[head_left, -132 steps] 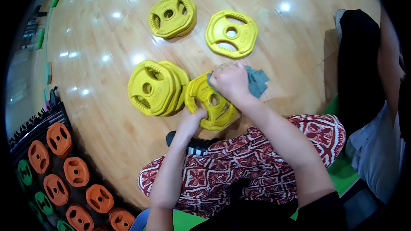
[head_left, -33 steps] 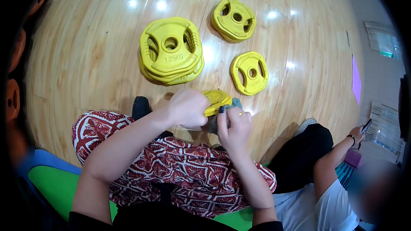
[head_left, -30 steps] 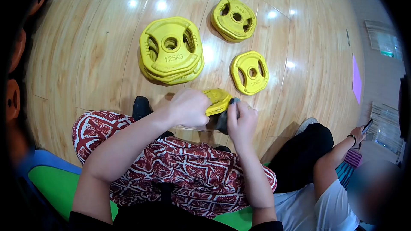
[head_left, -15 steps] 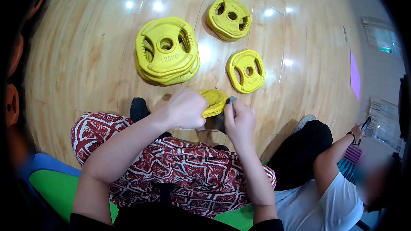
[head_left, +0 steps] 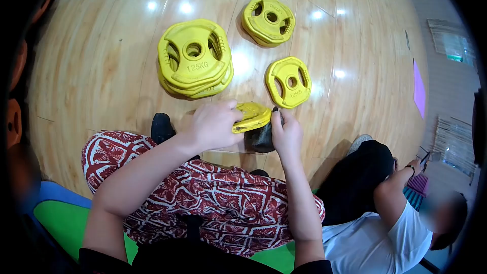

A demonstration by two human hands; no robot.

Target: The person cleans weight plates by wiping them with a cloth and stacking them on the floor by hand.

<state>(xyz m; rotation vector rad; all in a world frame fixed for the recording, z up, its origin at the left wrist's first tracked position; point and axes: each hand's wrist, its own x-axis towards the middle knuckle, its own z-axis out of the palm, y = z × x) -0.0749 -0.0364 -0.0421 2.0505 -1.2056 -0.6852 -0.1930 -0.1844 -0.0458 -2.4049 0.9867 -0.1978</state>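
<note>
My left hand (head_left: 214, 124) is closed on the edge of a yellow weight plate (head_left: 255, 115), tilted above the floor in front of my knees. Dark scuffs mark the rim of this plate. My right hand (head_left: 287, 131) is closed in a pinch at the plate's right side, on a dark grey cloth (head_left: 262, 140) that hangs below the plate. Beyond my hands lies a stack of yellow 1.25KG plates (head_left: 195, 63). A single yellow 1.25KG plate (head_left: 288, 96) rests flat to the right, and a smaller pile of yellow plates (head_left: 268, 33) is behind it.
On my right sits a person in a white shirt (head_left: 373, 243), holding a dark phone-like object (head_left: 425, 158). Green mat (head_left: 63, 226) and blue mat (head_left: 61, 193) edges show at the lower left. Orange plates (head_left: 14, 122) line the left edge. A purple sheet (head_left: 419, 89) lies at right.
The held plate has tipped, showing more of its rim. More of the grey cloth now hangs below it. The neighbouring person's hand has moved lower and closer to their knee.
</note>
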